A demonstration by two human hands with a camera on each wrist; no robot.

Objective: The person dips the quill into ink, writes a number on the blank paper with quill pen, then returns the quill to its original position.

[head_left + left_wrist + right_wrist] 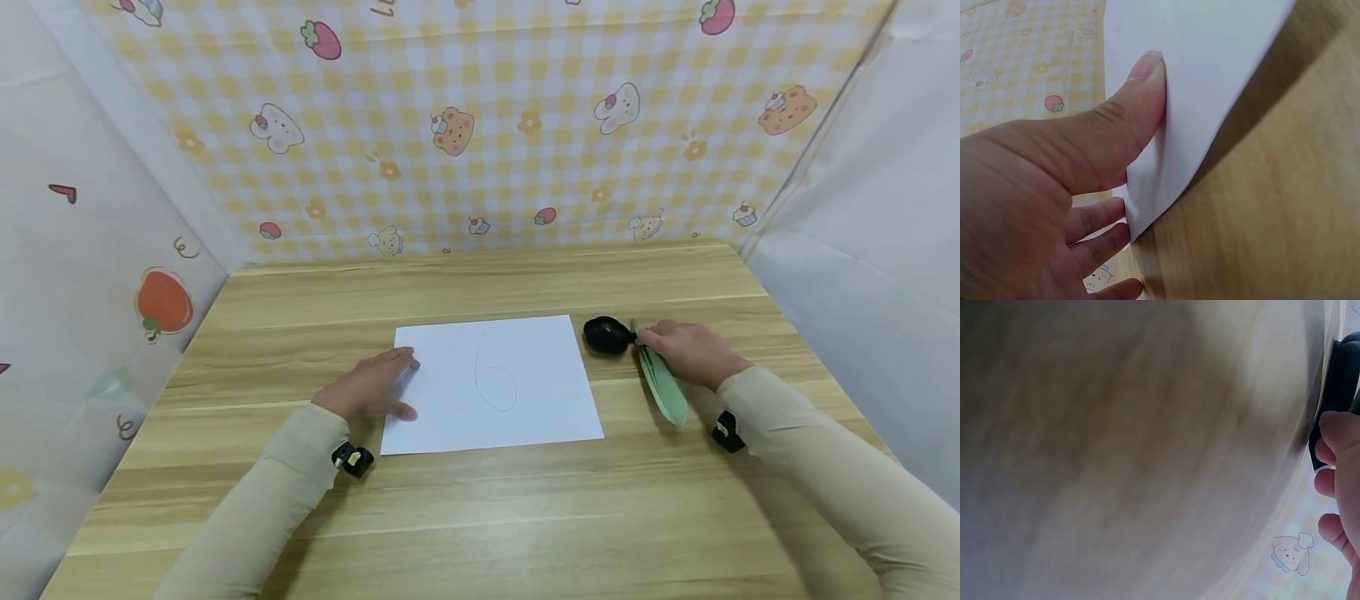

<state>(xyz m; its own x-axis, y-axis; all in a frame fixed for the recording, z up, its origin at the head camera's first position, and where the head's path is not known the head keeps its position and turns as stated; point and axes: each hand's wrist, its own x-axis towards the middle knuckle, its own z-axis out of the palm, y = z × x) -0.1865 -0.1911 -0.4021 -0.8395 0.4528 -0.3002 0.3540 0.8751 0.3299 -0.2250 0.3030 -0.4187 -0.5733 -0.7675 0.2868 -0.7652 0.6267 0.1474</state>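
A white sheet of paper (547,375) with a thin pencil-like figure 6 drawn on it lies on the wooden table. My left hand (369,387) rests at its left edge, fingers and thumb spread onto the paper. The left wrist view shows the thumb (1138,94) pressing the sheet. Right of the paper, my right hand (690,352) grips a pale green, long flat thing (663,387) near its far end. A glossy black rounded part (606,335) sticks out leftward beside the fingertips. I cannot tell what this object is.
The wooden table (480,517) reaches back to a yellow checked curtain (495,108) with cartoon prints. White cloth walls (862,200) flank both sides. A small black camera (352,460) sits on the left wrist, another (727,432) on the right.
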